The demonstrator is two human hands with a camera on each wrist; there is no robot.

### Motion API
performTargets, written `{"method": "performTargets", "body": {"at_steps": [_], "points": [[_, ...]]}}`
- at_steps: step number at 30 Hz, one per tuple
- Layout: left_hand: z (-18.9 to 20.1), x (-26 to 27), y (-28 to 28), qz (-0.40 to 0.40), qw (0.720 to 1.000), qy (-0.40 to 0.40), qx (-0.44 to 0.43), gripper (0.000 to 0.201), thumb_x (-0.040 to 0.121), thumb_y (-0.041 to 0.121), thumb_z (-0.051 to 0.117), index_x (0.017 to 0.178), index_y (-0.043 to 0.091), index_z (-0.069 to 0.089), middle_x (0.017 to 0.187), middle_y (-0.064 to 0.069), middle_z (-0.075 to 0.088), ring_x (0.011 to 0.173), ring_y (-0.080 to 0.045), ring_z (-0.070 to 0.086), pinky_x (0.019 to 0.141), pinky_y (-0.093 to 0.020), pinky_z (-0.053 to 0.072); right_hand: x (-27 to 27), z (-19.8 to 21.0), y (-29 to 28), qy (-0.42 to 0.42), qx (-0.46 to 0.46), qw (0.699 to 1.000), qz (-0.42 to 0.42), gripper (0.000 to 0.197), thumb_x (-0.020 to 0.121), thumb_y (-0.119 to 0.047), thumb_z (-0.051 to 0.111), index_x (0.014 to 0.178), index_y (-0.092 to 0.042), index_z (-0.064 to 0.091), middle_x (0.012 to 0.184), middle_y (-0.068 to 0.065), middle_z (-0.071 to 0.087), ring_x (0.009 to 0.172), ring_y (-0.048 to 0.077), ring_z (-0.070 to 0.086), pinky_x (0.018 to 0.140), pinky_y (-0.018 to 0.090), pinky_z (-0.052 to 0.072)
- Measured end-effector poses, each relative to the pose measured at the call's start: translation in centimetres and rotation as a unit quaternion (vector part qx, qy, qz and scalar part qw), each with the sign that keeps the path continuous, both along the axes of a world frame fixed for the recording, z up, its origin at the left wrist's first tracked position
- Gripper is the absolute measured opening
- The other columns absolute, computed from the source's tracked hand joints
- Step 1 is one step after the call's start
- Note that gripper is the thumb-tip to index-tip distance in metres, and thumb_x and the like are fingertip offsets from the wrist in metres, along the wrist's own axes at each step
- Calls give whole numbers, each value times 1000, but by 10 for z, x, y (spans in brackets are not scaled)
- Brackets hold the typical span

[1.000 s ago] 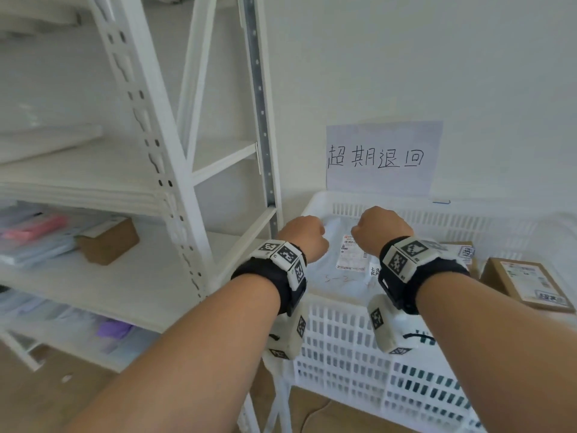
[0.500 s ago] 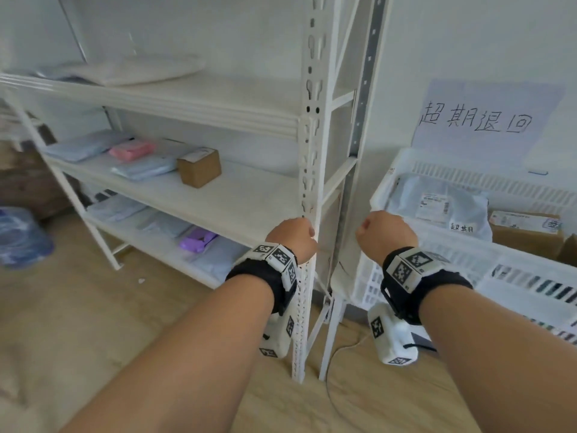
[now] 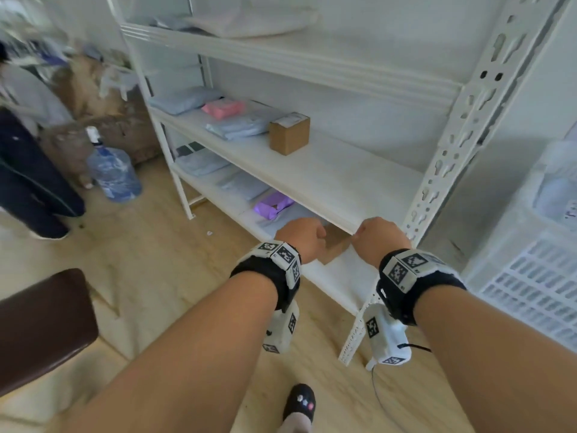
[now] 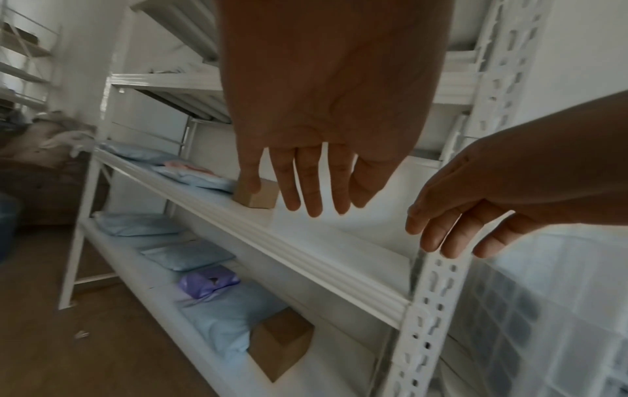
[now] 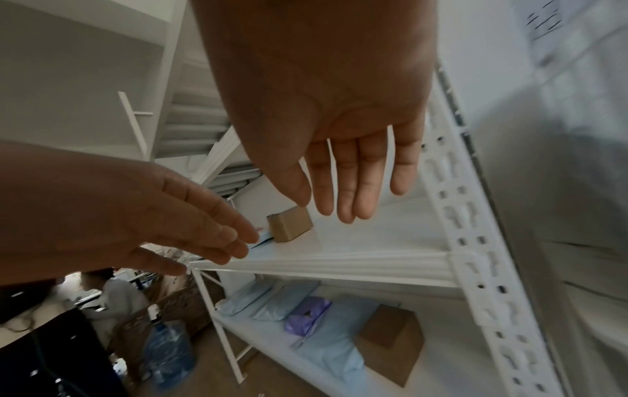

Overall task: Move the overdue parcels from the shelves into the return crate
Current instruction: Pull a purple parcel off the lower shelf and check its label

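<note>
Both hands, the left hand (image 3: 301, 240) and right hand (image 3: 379, 239), hang empty with fingers loosely spread at lower centre. Parcels lie on the shelves (image 3: 327, 173); the return crate (image 3: 530, 276) sits at right. Best check labels, then lift the brown box (image 3: 288, 132) two-handed.

White wall (image 3: 390, 57), wood floor (image 3: 156, 276), brown seat (image 3: 40, 323)

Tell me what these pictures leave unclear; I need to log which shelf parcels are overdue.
- Label on the middle-shelf cardboard box: too small to read, head view.
- Bottom-shelf cardboard box: mostly hidden behind the left hand and right hand, head view; no label visible in the wrist views.
- Return crate: cut off by the right edge, contents blurred.
- Top-shelf parcels: washed out.
</note>
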State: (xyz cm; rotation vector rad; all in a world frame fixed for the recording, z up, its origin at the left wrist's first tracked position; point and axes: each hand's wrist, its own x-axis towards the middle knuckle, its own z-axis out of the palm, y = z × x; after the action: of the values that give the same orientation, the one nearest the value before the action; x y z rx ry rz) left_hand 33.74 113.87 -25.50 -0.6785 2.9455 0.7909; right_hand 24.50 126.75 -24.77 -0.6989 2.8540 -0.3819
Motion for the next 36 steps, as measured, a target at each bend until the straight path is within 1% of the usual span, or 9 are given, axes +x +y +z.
{"method": "performTargets", "body": {"at_steps": [5, 12, 15, 22, 24, 28, 31, 33, 36], "points": [[-24, -6, -78, 54, 998, -26, 11, 30, 94, 22, 52, 123, 22, 59, 132, -1, 57, 121, -22, 53, 103, -34, 42, -16, -21, -80, -20, 10, 999, 26, 19, 89, -24, 47, 91, -14, 63, 82, 2, 61, 75, 24, 60, 59, 27, 42], [-52, -46, -184, 73, 996, -55, 15, 28, 95, 22, 51, 123, 19, 58, 133, -2, 57, 122, -21, 53, 102, -29, 39, -54, -63, -192, -68, 12, 997, 38, 16, 91, -14, 44, 82, -9, 56, 85, 8, 58, 78, 28, 55, 69, 30, 43], [-59, -62, -224, 83, 994, -72, 19, 29, 95, 21, 50, 123, 20, 59, 133, -1, 56, 123, -21, 51, 101, -29, 38, -70, -71, -241, -74, 6, 995, 65, 22, 95, -15, 42, 99, -6, 61, 89, 9, 58, 88, 28, 60, 70, 30, 42], [-74, -60, -308, 116, 989, -87, 30, 30, 98, 22, 47, 126, 16, 57, 134, -4, 56, 124, -23, 51, 103, -30, 37, -84, -92, -326, -89, 2, 991, 101, 21, 93, -17, 43, 101, -8, 61, 106, 14, 66, 100, 34, 63, 77, 34, 48], [-77, -61, -332, 124, 988, -84, 30, 29, 98, 22, 47, 125, 16, 58, 133, -4, 57, 123, -23, 52, 104, -31, 38, -91, -95, -345, -93, -1, 991, 91, 21, 94, -21, 44, 98, -9, 61, 103, 13, 67, 99, 32, 63, 80, 35, 50], [-80, -71, -375, 120, 989, -74, 42, 29, 98, 22, 47, 125, 17, 58, 132, -3, 56, 123, -22, 51, 104, -31, 38, -99, -99, -386, -98, 5, 992, 77, 24, 96, -22, 43, 94, -6, 62, 87, 8, 62, 86, 29, 62, 69, 30, 45], [-86, -79, -414, 96, 991, -76, 45, 29, 97, 22, 47, 124, 18, 58, 131, -2, 56, 123, -22, 50, 104, -31, 38, -99, -104, -424, -109, 1, 992, 56, 18, 95, -18, 43, 87, -10, 57, 89, 10, 63, 91, 29, 64, 75, 32, 50], [-92, -81, -444, 89, 992, -68, 58, 28, 96, 22, 48, 121, 20, 59, 128, -2, 57, 121, -21, 51, 104, -33, 40, -98, -106, -452, -107, 17, 993, 53, 22, 96, -18, 42, 99, -8, 61, 102, 12, 65, 100, 30, 63, 84, 34, 51], [-100, -79, -497, 71, 993, -64, 73, 26, 95, 23, 49, 118, 20, 60, 126, -1, 59, 119, -21, 52, 103, -34, 41, -91, -106, -497, -104, 29, 994, 36, 30, 94, -21, 44, 112, -7, 64, 113, 15, 65, 106, 34, 61, 84, 37, 48]]}}
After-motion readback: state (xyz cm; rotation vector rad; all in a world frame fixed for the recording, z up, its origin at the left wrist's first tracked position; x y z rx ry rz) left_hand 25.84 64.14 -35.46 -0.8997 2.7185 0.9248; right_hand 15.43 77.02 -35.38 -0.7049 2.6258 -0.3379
